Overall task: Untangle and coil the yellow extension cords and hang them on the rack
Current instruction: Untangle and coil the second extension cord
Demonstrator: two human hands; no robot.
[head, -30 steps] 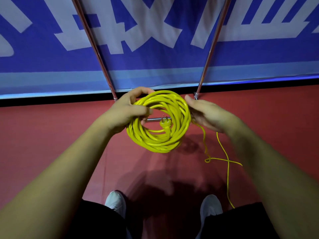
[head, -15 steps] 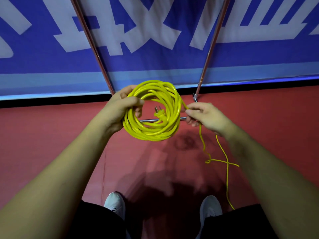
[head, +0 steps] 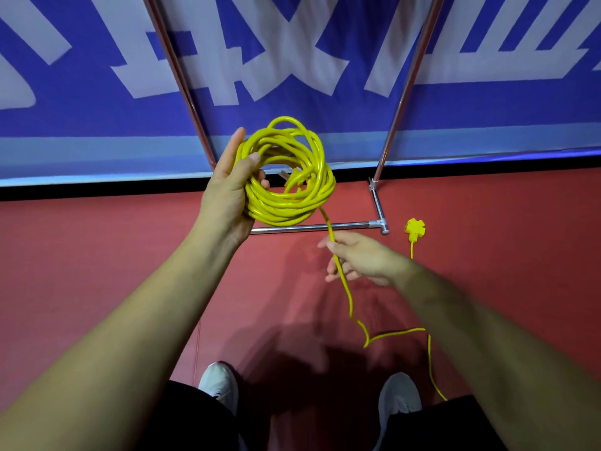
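A blue banner fills the upper frame above red floor, with the chrome rack standing at centre. Since a moment ago the view has widened and the yellow coil has risen to upper centre, gripped by the half-closed left hand. The right hand has dropped lower right, fingers loosely closed round the trailing cord. The socket end now shows on the floor, so little remains to coil.
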